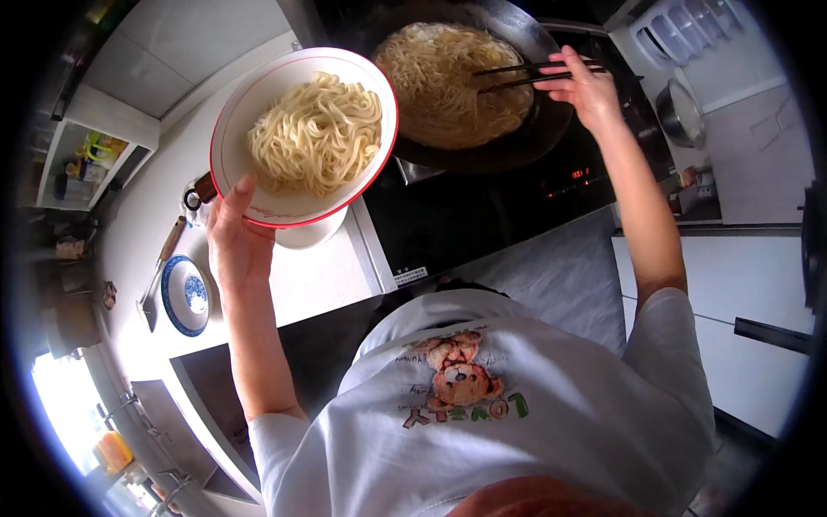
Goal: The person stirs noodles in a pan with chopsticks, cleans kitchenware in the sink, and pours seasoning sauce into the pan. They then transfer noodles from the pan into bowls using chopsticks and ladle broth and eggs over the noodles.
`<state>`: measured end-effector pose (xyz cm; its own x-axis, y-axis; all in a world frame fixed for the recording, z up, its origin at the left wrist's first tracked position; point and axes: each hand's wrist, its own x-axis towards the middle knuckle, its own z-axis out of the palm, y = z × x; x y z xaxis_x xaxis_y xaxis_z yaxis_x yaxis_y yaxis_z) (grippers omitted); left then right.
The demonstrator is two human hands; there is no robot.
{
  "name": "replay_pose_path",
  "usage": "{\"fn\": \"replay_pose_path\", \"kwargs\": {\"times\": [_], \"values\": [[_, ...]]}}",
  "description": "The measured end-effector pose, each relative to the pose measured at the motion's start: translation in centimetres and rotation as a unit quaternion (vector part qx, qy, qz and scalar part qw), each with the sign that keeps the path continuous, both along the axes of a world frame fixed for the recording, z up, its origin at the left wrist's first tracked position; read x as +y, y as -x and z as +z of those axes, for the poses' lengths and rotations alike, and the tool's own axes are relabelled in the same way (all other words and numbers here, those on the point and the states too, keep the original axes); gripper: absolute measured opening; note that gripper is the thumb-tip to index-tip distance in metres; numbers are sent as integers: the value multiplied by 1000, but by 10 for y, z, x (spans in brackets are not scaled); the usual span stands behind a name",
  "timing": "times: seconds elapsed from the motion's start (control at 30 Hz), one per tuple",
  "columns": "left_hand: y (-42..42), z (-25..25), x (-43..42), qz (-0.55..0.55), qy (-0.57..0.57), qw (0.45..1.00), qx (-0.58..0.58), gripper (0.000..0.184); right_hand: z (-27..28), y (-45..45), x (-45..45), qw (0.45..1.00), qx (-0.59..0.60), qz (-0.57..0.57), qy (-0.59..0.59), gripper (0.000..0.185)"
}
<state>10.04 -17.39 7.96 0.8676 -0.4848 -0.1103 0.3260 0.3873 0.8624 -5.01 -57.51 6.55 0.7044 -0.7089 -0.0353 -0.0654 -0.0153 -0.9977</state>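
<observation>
In the head view, the left hand [234, 234] holds one round white, red-rimmed bowl [231, 129] of pale noodles [319, 138], left of one dark round wok [546, 108] with noodles in liquid [439, 90]. The right hand's [590, 90] fingers pinch two slim dark chopsticks [517, 68], long axes left-right, tips pointing left in the wok.

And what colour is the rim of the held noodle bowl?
The rim is red; the head view shows it best.

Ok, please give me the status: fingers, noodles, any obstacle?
Left fingers grip bowl of noodles at rim. Right fingers hold chopsticks, tips at more noodles in wok. Nothing seen between bowl and wok.
</observation>
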Motion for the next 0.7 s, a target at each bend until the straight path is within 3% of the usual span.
{"fn": "replay_pose_path", "kwargs": {"times": [0.47, 0.7], "values": [[8, -1, 12, -1, 6, 1000, -16, 44, -38, -56, -13, 968, -57, -19, -244, 32], [15, 3, 17, -4, 11, 1000, -13, 45, -29, -55, -1, 958, -82, -43, -271, 31]]}}
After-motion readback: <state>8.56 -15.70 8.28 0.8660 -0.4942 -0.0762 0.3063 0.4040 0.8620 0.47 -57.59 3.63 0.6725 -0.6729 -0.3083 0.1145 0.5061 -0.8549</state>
